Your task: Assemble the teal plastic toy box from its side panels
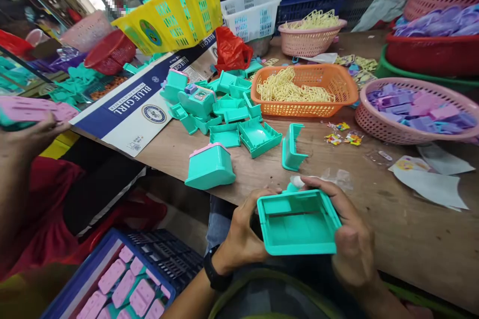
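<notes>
A hollow turquoise plastic box (299, 239) is held between my two hands near the table's front edge, its open side facing me. Around its left side wrap the fingers of my left hand (243, 229), with a dark band on the wrist. My right hand (354, 234) grips the right side, its fingers over the top corner. Just behind the box, a small white piece (297, 181) shows by my right fingertips; what it belongs to is partly hidden. On the table beyond stand a turquoise box with a pink rim (210, 166) and an upright turquoise panel (294, 148).
Loose turquoise parts (228, 104) lie heaped at mid-table beside a cardboard piece (127, 114). An orange basket (307, 109) holds pale yellow pieces; a pink basket (415, 134) holds purple and pink ones. At lower left is a blue crate (172, 289). Another person's hand (33, 134) holds a pink-and-turquoise part.
</notes>
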The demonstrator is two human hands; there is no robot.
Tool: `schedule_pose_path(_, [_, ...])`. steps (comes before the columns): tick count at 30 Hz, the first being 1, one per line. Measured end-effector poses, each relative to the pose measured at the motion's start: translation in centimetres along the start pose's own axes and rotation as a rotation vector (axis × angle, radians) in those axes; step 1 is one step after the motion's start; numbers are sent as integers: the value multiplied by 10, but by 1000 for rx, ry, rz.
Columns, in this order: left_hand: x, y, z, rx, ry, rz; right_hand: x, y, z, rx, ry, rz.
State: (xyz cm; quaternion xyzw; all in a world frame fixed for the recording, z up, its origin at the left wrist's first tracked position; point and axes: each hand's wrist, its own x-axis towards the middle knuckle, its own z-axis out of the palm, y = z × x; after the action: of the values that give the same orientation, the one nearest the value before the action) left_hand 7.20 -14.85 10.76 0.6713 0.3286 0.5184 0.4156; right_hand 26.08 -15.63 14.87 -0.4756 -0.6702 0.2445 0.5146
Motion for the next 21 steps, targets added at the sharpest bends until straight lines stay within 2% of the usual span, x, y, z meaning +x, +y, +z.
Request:
schedule_pose_path(4, [4,3,0,13,3,6,0,-5,3,-13,105,7])
schedule_pose_path(9, [10,6,-4,61,-42,-34,-2,2,7,56,205,151])
schedule_pose_path(11, [10,3,-2,67,-50,-61,1,8,9,157,244,260])
schedule_pose_path(16, [13,0,8,39,-31,-126,14,22,16,549,435,518])
schedule_pose_path(19, [21,7,13,83,12,-99,17,34,13,629,437,557])
schedule_pose_path(21, [26,12,13,113,29,-76,15,39,5,479,363,484])
